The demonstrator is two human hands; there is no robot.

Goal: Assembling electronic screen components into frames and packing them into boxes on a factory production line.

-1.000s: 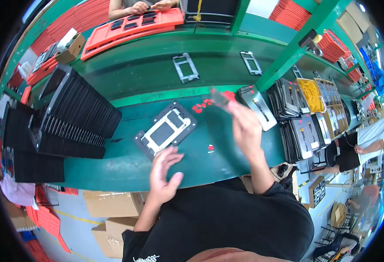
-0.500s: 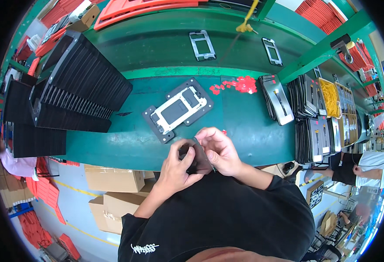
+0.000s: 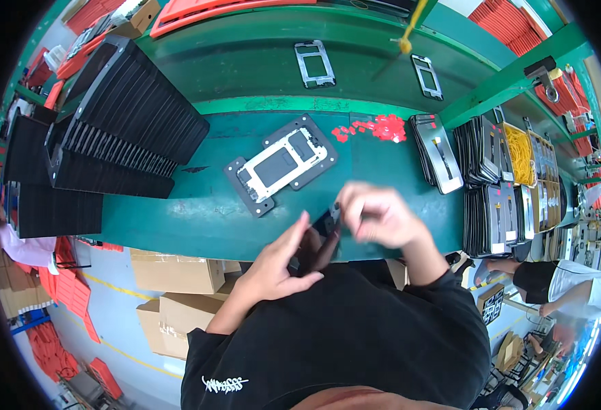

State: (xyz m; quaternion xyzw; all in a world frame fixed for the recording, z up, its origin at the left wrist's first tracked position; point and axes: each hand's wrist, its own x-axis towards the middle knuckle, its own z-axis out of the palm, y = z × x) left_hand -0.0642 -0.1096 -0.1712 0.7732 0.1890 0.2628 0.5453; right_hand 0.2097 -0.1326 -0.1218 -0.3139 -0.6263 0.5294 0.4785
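Observation:
My left hand holds a dark, glossy phone screen, tilted up on edge above the bench's near edge, thumb and fingers on either side. Just right of its upper corner is my right hand, raised and smeared by motion. Its fingers are curled together as in a pinch, and whatever may be between them cannot be made out. Beyond both hands, a white and grey phone frame lies in a black fixture block on the green bench. Small red tabs are scattered farther back.
Tall black slotted racks stand at left. Stacked screens with flex cables and a tray of yellow bands line the right. Two metal frames rest on the back ledge; a yellow cord hangs there. Cardboard boxes sit below the bench.
My right hand has come off the screen's edge and moved right, fingers curling. My left hand still holds the screen, with its fingers straighter than before.

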